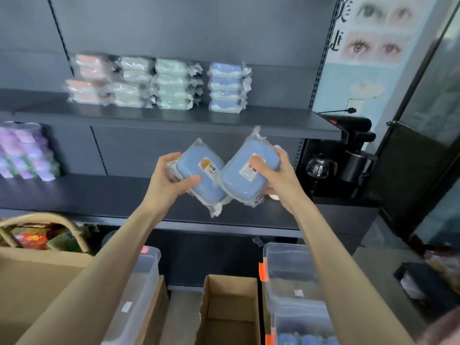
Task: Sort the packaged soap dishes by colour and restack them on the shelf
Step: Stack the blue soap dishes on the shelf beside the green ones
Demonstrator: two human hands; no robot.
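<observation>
My left hand [169,183] grips a blue packaged soap dish [196,175], and my right hand [276,178] grips a second blue packaged soap dish [246,170]. Both are raised in front of the middle shelf, tilted toward each other, their lower corners touching. On the upper shelf [286,120] stand sorted stacks: pink dishes [87,80] at the left, pale white-green dishes [132,80], green dishes [174,84], and a blue stack [227,87] at the right, apart from the green one.
Purple packets [25,150] fill the middle shelf's left end. A coffee machine with a glass pot [321,166] stands to the right. Below are an open cardboard box [229,310], clear plastic bins [293,282] and a paper bag [37,260].
</observation>
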